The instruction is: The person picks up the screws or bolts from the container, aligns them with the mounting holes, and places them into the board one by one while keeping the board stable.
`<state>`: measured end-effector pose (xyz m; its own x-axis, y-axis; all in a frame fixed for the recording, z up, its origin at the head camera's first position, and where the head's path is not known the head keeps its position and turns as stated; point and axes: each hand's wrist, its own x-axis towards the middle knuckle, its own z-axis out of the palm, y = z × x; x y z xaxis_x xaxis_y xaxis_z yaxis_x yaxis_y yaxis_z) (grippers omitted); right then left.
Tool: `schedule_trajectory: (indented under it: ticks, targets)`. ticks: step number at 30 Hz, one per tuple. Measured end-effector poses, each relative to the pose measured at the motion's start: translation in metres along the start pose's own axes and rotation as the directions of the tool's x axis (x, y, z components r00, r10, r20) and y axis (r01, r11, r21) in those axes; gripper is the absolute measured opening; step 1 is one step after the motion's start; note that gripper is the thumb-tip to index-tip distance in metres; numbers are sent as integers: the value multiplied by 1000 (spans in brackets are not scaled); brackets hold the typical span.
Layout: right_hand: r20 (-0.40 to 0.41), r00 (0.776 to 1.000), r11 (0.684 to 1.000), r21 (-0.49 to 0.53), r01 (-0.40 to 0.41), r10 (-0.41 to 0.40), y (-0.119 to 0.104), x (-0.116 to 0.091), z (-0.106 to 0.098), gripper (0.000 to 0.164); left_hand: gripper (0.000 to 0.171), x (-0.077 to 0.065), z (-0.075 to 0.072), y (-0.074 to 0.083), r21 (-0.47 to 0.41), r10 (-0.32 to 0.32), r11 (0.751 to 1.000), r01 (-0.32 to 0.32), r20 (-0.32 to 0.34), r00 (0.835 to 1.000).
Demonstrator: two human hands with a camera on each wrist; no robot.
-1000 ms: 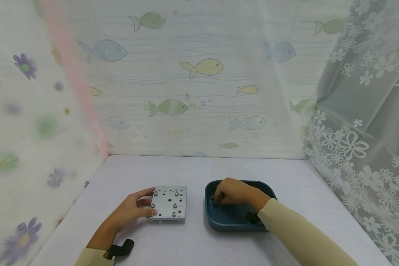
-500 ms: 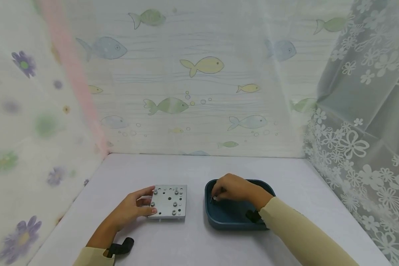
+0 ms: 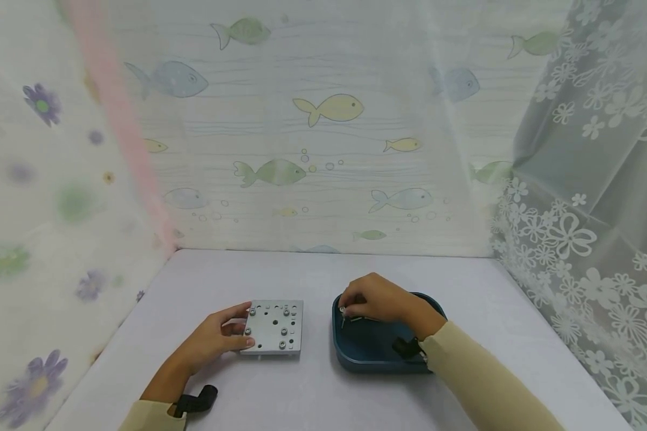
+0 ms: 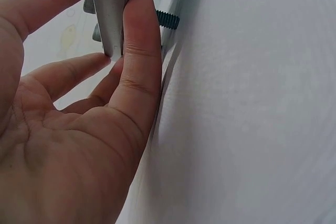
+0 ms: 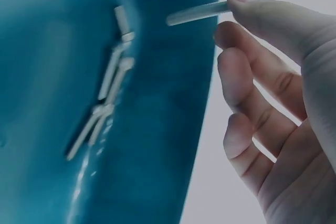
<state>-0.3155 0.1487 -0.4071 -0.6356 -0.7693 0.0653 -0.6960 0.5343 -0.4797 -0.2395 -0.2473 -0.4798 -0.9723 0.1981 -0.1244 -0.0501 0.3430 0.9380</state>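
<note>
My left hand (image 3: 212,338) grips the left edge of a square silver metal plate (image 3: 266,343), thumb on the near side and fingers on the far side. Several socket-head screws stand in holes of this plate. From the left wrist view, a dark threaded screw end (image 4: 169,20) juts out of its underside. Above the far left part of a dark blue tray (image 3: 377,366), my right hand (image 3: 380,299) pinches a screw (image 5: 198,13) between thumb and index finger, its shank pointing away from the hand. Its other fingers are loosely bent.
Several loose screws (image 5: 113,80) lie along the wall inside the tray, blurred in the right wrist view. The tray stands right of the plate on a white tabletop (image 3: 259,395). A fish-print curtain (image 3: 323,179) hangs behind, with curtains at both sides.
My right hand has risen out of the tray's inside and moved slightly away from me, lifting the pinched screw. My left hand and the plate have stayed in place.
</note>
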Motion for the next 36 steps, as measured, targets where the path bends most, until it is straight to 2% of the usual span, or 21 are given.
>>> schedule_trajectory:
  ticks: [12,18,28,33,36]
  targets:
    - [-163,984,997,49,-61,69,-18,-2,-7,12,96,0,1,-2,21,-6,1000,6,-3,1000]
    - [-249,967,997,66,-29,45,-28,6,0,10,96,-2,-1,-1,14,9,1000,-9,1,1000]
    - [-356,932,995,100,-31,65,-49,20,11,7,96,-4,0,-1,22,-7,1000,7,-6,1000]
    - [-394,914,992,107,-59,97,-65,29,18,6,96,-4,0,0,14,-1,1000,1,6,1000]
    - [-397,912,990,127,-54,101,-73,35,26,7,95,-3,0,0,9,-10,1000,10,3,1000]
